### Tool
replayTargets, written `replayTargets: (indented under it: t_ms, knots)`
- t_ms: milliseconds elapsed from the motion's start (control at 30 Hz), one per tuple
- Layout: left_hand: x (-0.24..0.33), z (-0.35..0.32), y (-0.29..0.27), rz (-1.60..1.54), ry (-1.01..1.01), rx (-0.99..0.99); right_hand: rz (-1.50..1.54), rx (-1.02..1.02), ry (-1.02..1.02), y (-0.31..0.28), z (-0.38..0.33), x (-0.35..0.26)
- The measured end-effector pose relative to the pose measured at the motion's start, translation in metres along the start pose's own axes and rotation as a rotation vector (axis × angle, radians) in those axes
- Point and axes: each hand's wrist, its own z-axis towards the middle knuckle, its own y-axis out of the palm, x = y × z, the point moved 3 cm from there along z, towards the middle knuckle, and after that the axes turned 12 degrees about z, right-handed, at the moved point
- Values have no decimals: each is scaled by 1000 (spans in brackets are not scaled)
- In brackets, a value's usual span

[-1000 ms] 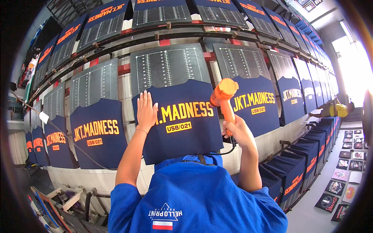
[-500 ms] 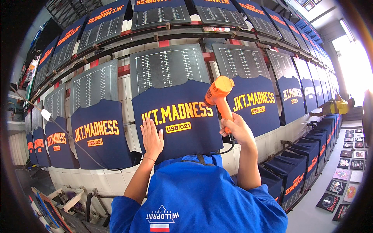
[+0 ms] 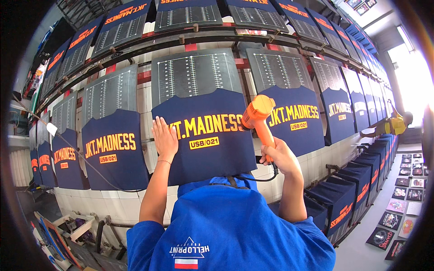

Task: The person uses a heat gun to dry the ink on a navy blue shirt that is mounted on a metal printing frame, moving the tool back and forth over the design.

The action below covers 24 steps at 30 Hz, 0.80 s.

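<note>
A navy T-shirt [image 3: 212,162] with yellow-orange block lettering lies stretched over a dark board [image 3: 198,74] marked with white scales, straight in front of me. My left hand [image 3: 165,137] lies flat at the left end of the lettering, fingers extended and covering part of the first letter. In my right hand [image 3: 282,158] is an orange heat gun [image 3: 259,115], gripped by its handle. Its nozzle points left, over the right end of the lettering. A black cord [image 3: 266,179] hangs from the handle and runs toward my waist.
Boards with matching navy shirts flank mine, such as one on the left [image 3: 113,149] and one on the right [image 3: 298,117]. Another row runs behind a metal rail [image 3: 181,39]. A thin cable [image 3: 79,156] crosses at left. Far right, a person in yellow [image 3: 398,123] bends over.
My left hand has slid up and left across the shirt. The heat gun, still in my right hand, has shifted slightly down and right.
</note>
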Motion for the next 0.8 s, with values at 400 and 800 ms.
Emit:
replayTargets:
  t_ms: [400,800]
  knots:
    - [27,-81,-9,-9,8,20,72,-160,-10,-13,1,14]
    - [11,-75,-7,15,57,16,66,-292,93,36,-14,30]
